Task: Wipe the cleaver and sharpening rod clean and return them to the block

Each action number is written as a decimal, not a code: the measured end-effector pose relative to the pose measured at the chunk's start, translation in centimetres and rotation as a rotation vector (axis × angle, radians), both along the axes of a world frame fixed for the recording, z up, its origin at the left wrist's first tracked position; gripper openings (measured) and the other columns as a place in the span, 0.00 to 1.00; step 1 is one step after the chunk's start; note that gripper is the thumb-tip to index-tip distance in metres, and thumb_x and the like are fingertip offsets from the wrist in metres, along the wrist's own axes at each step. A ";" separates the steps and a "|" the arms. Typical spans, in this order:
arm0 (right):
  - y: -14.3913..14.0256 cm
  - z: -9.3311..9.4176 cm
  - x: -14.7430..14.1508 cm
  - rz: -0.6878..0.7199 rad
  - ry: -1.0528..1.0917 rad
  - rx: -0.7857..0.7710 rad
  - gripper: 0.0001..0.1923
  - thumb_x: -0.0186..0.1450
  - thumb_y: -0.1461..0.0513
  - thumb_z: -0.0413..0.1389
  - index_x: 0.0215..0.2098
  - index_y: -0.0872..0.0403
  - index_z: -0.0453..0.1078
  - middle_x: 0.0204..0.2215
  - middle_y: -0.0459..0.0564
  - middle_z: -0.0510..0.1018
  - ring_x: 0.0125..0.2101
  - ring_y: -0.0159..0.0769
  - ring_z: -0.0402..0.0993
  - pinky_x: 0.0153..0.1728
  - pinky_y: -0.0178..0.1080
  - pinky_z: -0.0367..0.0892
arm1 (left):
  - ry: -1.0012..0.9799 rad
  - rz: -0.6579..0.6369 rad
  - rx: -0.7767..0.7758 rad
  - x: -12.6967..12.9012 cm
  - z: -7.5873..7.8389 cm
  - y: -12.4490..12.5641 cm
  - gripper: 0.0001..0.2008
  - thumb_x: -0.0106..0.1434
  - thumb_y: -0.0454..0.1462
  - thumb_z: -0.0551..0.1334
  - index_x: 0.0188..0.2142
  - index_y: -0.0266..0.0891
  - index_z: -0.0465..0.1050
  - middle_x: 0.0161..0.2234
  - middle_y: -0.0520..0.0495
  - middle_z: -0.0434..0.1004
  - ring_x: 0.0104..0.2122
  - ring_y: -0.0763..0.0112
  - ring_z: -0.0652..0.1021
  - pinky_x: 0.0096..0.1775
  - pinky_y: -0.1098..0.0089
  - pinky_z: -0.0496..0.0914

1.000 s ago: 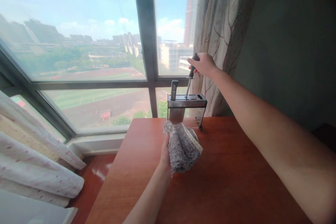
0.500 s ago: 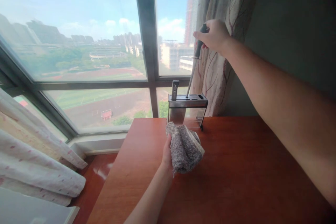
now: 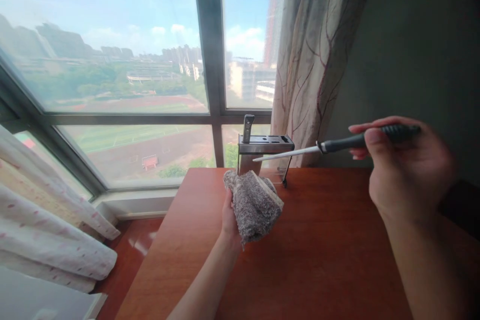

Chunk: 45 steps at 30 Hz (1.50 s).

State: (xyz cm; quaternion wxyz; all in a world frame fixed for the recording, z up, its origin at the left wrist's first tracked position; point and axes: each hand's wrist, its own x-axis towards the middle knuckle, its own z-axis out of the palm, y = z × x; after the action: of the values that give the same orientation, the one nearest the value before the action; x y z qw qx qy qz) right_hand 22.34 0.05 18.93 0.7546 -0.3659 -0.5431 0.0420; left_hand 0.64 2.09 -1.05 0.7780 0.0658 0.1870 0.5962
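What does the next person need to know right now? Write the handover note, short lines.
Right hand: grips the sharpening rod by its black handle, rod level, tip pointing left above the cloth.
Left hand: holds the grey cloth bunched above the table.
Knife rack: at the table's far edge by the window, one handle in it.
Done: rod is out of the rack.
Left: cloth and rod have not met.

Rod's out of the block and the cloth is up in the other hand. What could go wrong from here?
The sharpening rod tip points toward the left hand holding the grey cloth, so it could jab the fingers. Its tip also passes close to the knife block near the table edge and could knock it.
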 end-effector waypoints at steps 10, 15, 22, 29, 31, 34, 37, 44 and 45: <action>-7.4 -18.6 1.6 0.393 0.322 -0.769 0.14 0.57 0.56 0.63 0.36 0.53 0.67 0.40 0.54 0.79 0.30 0.37 0.77 0.32 0.41 0.74 | 0.027 0.181 0.072 -1.9 1.0 0.6 0.25 0.68 0.50 0.45 0.47 0.39 0.74 0.40 0.42 0.81 0.44 0.59 0.79 0.49 0.56 0.70; -8.9 -22.1 0.5 0.664 0.062 -1.082 0.18 0.60 0.51 0.59 0.42 0.55 0.69 0.32 0.53 0.79 0.22 0.32 0.71 0.21 0.35 0.65 | -0.007 0.204 0.156 -3.0 1.4 0.9 0.25 0.68 0.51 0.45 0.48 0.41 0.74 0.41 0.45 0.81 0.45 0.59 0.78 0.52 0.56 0.68; -7.3 -22.8 -2.7 0.683 0.066 -1.046 0.21 0.64 0.48 0.53 0.45 0.56 0.70 0.25 0.47 0.73 0.18 0.26 0.56 0.17 0.32 0.49 | -0.033 0.212 0.194 -2.0 1.3 0.5 0.26 0.68 0.52 0.45 0.49 0.42 0.74 0.45 0.46 0.80 0.47 0.64 0.77 0.55 0.63 0.65; -5.0 -22.3 -6.1 0.980 0.160 -1.148 0.24 0.63 0.44 0.51 0.37 0.58 0.70 0.17 0.40 0.63 0.15 0.23 0.50 0.15 0.30 0.41 | 0.040 0.080 0.042 -0.5 0.4 -0.3 0.31 0.62 0.58 0.52 0.49 0.36 0.74 0.43 0.40 0.80 0.43 0.58 0.79 0.51 0.60 0.69; -4.7 -22.1 -6.3 0.976 0.190 -1.156 0.24 0.62 0.44 0.51 0.35 0.57 0.69 0.16 0.39 0.62 0.14 0.23 0.49 0.14 0.30 0.40 | 0.045 0.070 0.012 -0.2 0.2 -0.4 0.29 0.62 0.56 0.54 0.48 0.37 0.74 0.42 0.40 0.81 0.42 0.58 0.79 0.50 0.59 0.70; -4.6 -22.1 -6.1 0.950 0.194 -1.136 0.24 0.62 0.43 0.51 0.32 0.56 0.66 0.16 0.38 0.60 0.14 0.22 0.49 0.14 0.30 0.39 | 0.074 -0.015 -0.029 0.5 -0.2 -0.6 0.27 0.61 0.55 0.56 0.47 0.36 0.74 0.40 0.40 0.81 0.42 0.55 0.79 0.47 0.58 0.72; -4.8 -22.3 -6.0 0.855 0.151 -1.084 0.24 0.62 0.42 0.50 0.27 0.54 0.61 0.15 0.38 0.60 0.13 0.23 0.49 0.13 0.30 0.41 | 0.159 -0.150 -0.108 1.4 -0.2 -0.9 0.25 0.60 0.53 0.58 0.44 0.34 0.75 0.37 0.39 0.81 0.39 0.53 0.80 0.42 0.56 0.74; -5.2 -23.4 -6.6 0.721 -0.086 -0.992 0.22 0.66 0.46 0.48 0.28 0.55 0.65 0.15 0.40 0.63 0.14 0.26 0.55 0.16 0.32 0.49 | 0.257 -0.036 -0.147 2.3 0.8 -1.2 0.11 0.61 0.39 0.61 0.37 0.33 0.75 0.29 0.43 0.82 0.29 0.62 0.82 0.38 0.64 0.76; -5.3 -23.4 -6.6 0.714 -0.104 -0.987 0.21 0.66 0.46 0.49 0.29 0.55 0.66 0.15 0.40 0.63 0.15 0.26 0.55 0.17 0.32 0.50 | 0.251 -0.012 -0.144 2.3 0.9 -1.1 0.10 0.61 0.39 0.61 0.37 0.33 0.75 0.29 0.44 0.82 0.30 0.62 0.82 0.38 0.64 0.76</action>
State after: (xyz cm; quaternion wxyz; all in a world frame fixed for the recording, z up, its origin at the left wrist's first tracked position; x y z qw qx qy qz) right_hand 15.72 -5.21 -4.51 0.4080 -0.4691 -0.5848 0.5211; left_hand 2.91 0.95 -0.13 0.7548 0.0848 0.3248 0.5636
